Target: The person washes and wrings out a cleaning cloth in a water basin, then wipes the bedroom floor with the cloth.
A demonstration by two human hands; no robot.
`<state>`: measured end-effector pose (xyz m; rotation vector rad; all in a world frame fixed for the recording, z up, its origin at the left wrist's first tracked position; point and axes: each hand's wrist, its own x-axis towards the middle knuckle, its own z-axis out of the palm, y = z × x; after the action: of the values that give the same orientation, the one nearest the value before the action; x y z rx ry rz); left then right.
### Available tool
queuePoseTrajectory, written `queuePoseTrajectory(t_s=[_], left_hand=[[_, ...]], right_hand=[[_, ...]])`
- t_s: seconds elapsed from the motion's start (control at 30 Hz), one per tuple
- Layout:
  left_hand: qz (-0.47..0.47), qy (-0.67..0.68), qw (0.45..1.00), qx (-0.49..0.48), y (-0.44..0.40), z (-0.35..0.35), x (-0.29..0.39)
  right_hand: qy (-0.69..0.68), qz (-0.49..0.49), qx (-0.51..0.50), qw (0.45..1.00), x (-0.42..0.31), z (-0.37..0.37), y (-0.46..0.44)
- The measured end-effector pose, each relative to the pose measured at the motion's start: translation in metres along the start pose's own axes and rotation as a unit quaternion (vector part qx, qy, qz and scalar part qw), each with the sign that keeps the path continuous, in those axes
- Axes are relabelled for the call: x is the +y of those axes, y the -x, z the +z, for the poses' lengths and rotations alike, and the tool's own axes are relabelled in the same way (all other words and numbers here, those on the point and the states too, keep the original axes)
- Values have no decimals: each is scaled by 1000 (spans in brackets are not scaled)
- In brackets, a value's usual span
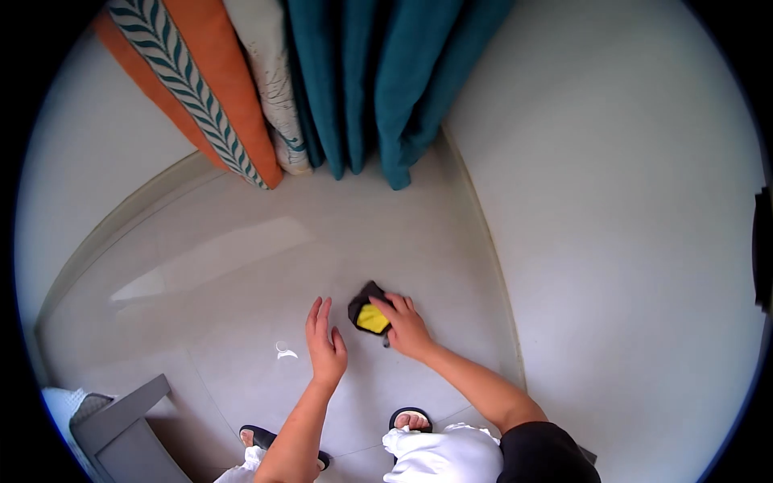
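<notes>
My right hand [408, 325] is closed on the right side of a dark brown and yellow cloth [373, 319], fingers over its edge and yellow part. The cloth is bunched up, and a small grey tip shows below it. Whether it rests on the floor or hangs just above it, I cannot tell. To the left of the cloth, my left hand [325, 348] is open, with its fingers stretched forward and nothing in it.
Teal curtains [346, 88] and an orange patterned curtain [229, 88] hang down to the tiled floor [241, 266]. White walls with a skirting [491, 241] meet behind them. A grey furniture frame [121, 419] stands at lower left. My sandalled feet [411, 419] are at the bottom.
</notes>
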<state>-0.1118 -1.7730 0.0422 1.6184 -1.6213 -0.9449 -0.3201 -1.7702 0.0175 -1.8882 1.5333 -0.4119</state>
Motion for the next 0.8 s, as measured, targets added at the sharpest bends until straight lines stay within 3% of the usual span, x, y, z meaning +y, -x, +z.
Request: queuePoseTrajectory(t_s=[0.07, 0.13, 0.2, 0.3, 0.4, 0.43, 0.57, 0.63, 0.7, 0.8], left_hand=[[-8, -10, 1000, 5, 3, -8, -4], [-23, -2, 1000, 9, 2, -21, -2], [-21, 0, 1000, 17, -2, -28, -2], [-5, -7, 999, 34, -9, -31, -7], [-14, -12, 999, 38, -14, -33, -6], [-18, -11, 999, 35, -14, -32, -7], [-23, -6, 999, 37, -10, -35, -9], [-31, -14, 999, 32, -6, -34, -11], [-32, -21, 999, 35, -2, -34, -16], [-21, -31, 997, 60, -5, -41, -23]], right_hand=[[-118, -77, 115, 983, 33, 3, -44], [-272, 101, 137, 947, 46, -34, -70], [-88, 253, 83, 960, 63, -77, -78], [251, 157, 205, 933, 65, -98, -75], [187, -36, 189, 963, 88, -82, -78], [237, -11, 163, 958, 84, -67, -73], [194, -12, 295, 935, 94, -32, -119], [184, -69, 255, 947, 50, -20, -142], [186, -147, 110, 965, -2, 3, -146], [147, -314, -6, 938, -22, 72, -95]])
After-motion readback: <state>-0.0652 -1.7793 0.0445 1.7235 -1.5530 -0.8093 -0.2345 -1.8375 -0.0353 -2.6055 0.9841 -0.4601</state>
